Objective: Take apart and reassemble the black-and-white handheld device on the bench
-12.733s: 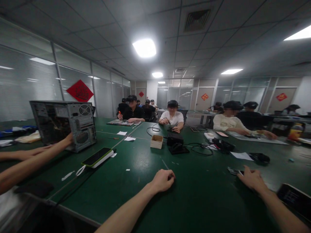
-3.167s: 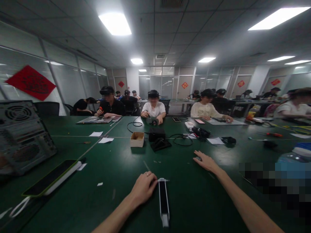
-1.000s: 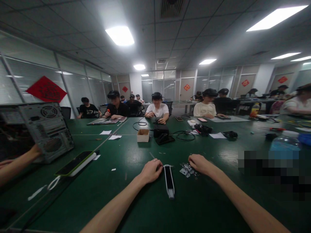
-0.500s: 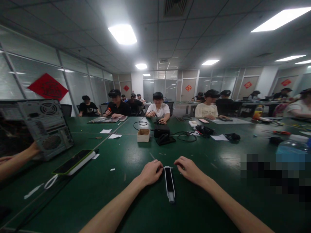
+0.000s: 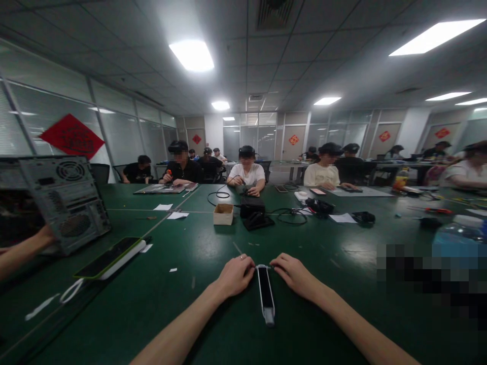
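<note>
A slim white-edged device with a black face (image 5: 266, 290) lies lengthwise on the green table (image 5: 213, 324), its grey end towards me. My left hand (image 5: 236, 275) rests at its far left corner, fingers curled and pressed together. On the other side, my right hand (image 5: 293, 272) has its thumb and fingertips pinched beside the far right corner. Thin bits stick out from the device's far end towards both hands. What the fingertips hold there is too small to make out.
A computer case (image 5: 68, 203) stands at left with another person's arm beside it. Nearby lies a green-edged black device (image 5: 110, 257). Ahead are a small box (image 5: 223, 214), a black device (image 5: 252, 209) and cables. A large bottle (image 5: 461, 232) stands right. Several people sit beyond.
My right hand has moved left to the device's far end, and its fingers have drawn together. My left hand stays by the far left corner. The view has shifted slightly.
</note>
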`<action>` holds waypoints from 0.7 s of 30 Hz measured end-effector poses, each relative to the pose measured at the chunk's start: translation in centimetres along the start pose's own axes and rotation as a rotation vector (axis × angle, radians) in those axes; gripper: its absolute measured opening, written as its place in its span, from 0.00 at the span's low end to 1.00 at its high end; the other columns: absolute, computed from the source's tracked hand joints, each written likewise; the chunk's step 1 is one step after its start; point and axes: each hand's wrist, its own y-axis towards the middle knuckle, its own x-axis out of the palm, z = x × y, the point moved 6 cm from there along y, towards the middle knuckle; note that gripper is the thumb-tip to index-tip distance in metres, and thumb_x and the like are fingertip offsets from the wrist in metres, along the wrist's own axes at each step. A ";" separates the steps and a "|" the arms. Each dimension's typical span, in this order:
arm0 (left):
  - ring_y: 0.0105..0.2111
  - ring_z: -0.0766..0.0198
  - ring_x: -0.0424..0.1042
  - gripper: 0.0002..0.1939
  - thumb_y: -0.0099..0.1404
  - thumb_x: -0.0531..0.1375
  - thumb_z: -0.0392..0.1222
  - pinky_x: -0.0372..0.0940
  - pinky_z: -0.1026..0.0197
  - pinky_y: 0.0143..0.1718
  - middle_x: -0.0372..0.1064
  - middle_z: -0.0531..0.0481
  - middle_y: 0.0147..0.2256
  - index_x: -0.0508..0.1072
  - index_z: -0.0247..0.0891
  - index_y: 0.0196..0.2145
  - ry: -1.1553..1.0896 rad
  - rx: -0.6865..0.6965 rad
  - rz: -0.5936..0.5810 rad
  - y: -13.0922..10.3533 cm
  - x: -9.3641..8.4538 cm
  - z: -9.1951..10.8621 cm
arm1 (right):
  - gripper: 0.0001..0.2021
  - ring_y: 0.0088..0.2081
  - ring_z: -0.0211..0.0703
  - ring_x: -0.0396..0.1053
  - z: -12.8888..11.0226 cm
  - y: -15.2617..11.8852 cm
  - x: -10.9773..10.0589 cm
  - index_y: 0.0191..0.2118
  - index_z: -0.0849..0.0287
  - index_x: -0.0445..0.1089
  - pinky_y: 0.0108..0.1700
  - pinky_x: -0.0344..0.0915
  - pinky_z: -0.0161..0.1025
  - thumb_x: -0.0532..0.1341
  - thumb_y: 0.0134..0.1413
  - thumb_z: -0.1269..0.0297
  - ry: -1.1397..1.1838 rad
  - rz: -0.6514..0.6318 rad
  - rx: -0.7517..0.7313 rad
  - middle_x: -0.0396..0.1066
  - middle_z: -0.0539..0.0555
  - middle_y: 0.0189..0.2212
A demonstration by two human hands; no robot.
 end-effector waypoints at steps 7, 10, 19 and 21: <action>0.35 0.63 0.67 0.10 0.65 0.49 0.39 0.62 0.62 0.37 0.66 0.48 0.37 0.69 0.37 0.38 -0.001 -0.005 -0.015 0.1 0.2 -0.2 | 0.14 0.44 0.41 0.65 0.1 -0.2 0.0 0.47 0.59 0.69 0.47 0.64 0.38 0.50 0.61 0.64 0.020 -0.024 0.026 0.66 0.56 0.44; 0.35 0.63 0.67 0.10 0.65 0.49 0.39 0.62 0.62 0.36 0.66 0.48 0.37 0.69 0.38 0.38 -0.001 0.004 -0.007 0.1 0.3 -0.3 | 0.14 0.45 0.42 0.65 0.3 -0.1 0.3 0.48 0.58 0.69 0.47 0.64 0.39 0.51 0.61 0.64 0.027 -0.039 0.034 0.67 0.55 0.44; 0.36 0.62 0.67 0.09 0.65 0.49 0.39 0.62 0.62 0.37 0.66 0.48 0.37 0.68 0.38 0.38 0.014 0.019 -0.008 0.3 0.7 -0.6 | 0.13 0.43 0.42 0.66 0.6 0.2 0.6 0.45 0.60 0.70 0.47 0.63 0.39 0.51 0.61 0.63 -0.004 -0.019 0.016 0.69 0.56 0.41; 0.37 0.62 0.67 0.09 0.66 0.49 0.39 0.62 0.62 0.38 0.66 0.48 0.38 0.68 0.38 0.38 0.010 0.012 -0.012 0.2 0.7 -0.6 | 0.13 0.42 0.42 0.66 0.6 0.2 0.6 0.43 0.60 0.71 0.46 0.63 0.39 0.52 0.61 0.63 -0.009 -0.007 0.017 0.69 0.56 0.40</action>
